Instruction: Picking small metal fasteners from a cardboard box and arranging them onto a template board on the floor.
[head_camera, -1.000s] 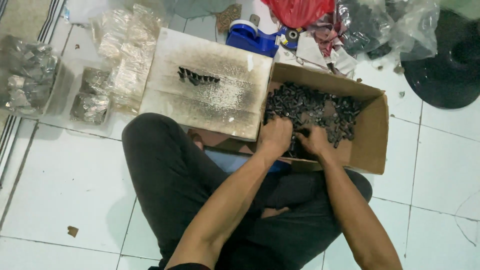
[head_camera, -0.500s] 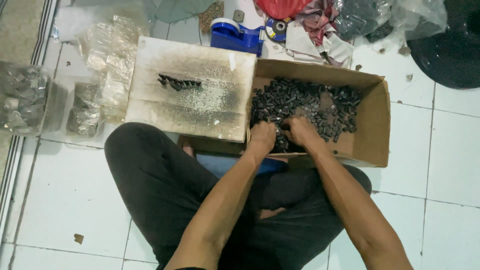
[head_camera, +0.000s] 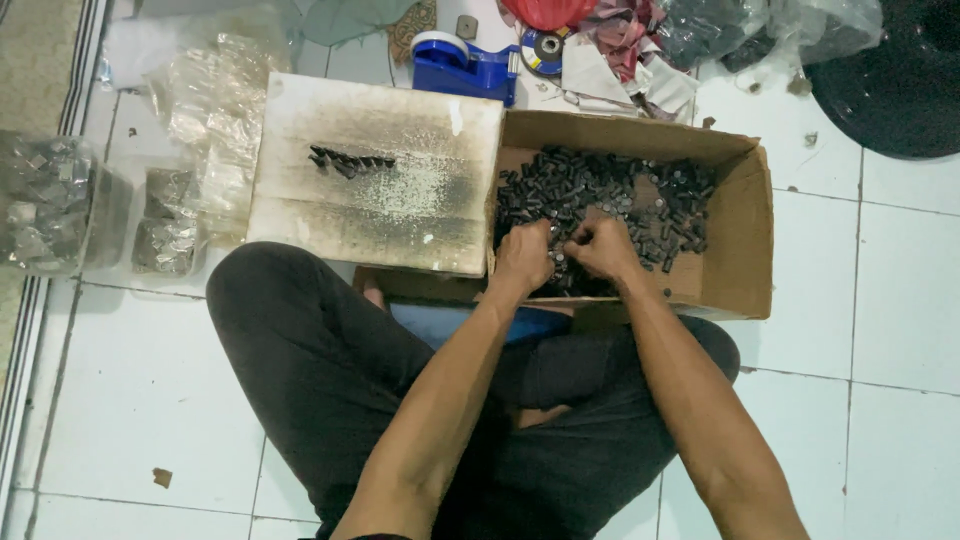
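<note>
Since a second ago, little has changed: both hands are kept together in the cardboard box (head_camera: 745, 215), sunk into the heap of small dark parts (head_camera: 610, 190). The left hand (head_camera: 525, 257) and right hand (head_camera: 600, 247) are curled narrow, apparently pinching parts, though this cannot be told for certain. A short row of parts (head_camera: 350, 160) lies on the stained board (head_camera: 380, 175) beside the box, unchanged.

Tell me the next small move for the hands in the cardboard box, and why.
Probably lift a few small dark parts out with the left hand and lay them beside the short row on the stained white board. Both hands, the right hand too, are down in the pile inside the cardboard box, and the row on the board holds only a few pieces.
</note>
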